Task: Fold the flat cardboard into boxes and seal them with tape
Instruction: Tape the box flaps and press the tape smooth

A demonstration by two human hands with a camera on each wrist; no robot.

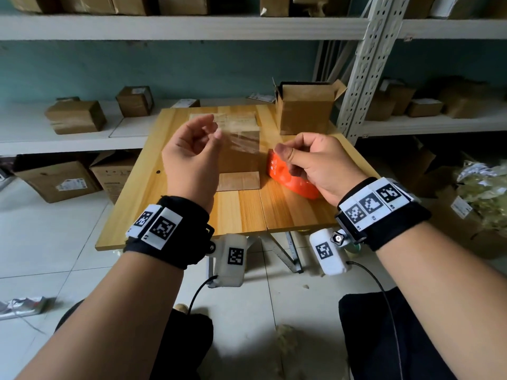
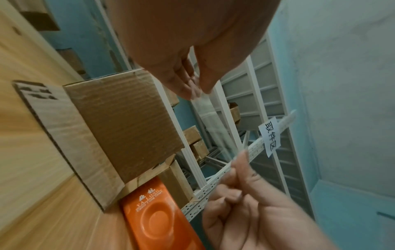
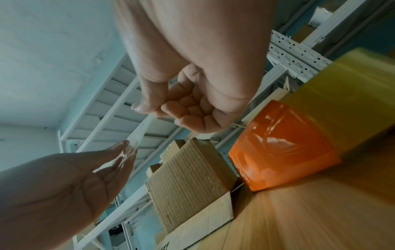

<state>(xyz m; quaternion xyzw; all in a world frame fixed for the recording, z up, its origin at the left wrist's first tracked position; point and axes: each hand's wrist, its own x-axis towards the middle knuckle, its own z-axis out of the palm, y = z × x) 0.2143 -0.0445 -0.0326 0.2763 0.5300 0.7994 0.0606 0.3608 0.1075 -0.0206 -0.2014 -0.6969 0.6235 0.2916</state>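
A strip of clear tape (image 1: 242, 141) stretches between my two hands, held in the air over a brown cardboard box (image 1: 238, 163) on the wooden table (image 1: 181, 215). My left hand (image 1: 215, 131) pinches the strip's left end; my right hand (image 1: 284, 156) pinches its right end between thumb and forefinger. One flap (image 1: 238, 181) of the box lies flat toward me. An orange tape dispenser (image 1: 288, 181) lies right of the box, partly hidden under my right hand. The left wrist view shows the tape (image 2: 215, 125) above the box (image 2: 128, 121). The right wrist view shows the dispenser (image 3: 282, 148).
An open-topped cardboard box (image 1: 304, 108) stands at the table's back right corner. White shelves (image 1: 82, 144) behind and to both sides carry several cardboard parcels. A perforated metal upright (image 1: 365, 67) rises right of the table. More boxes (image 1: 60, 182) sit on the floor at left.
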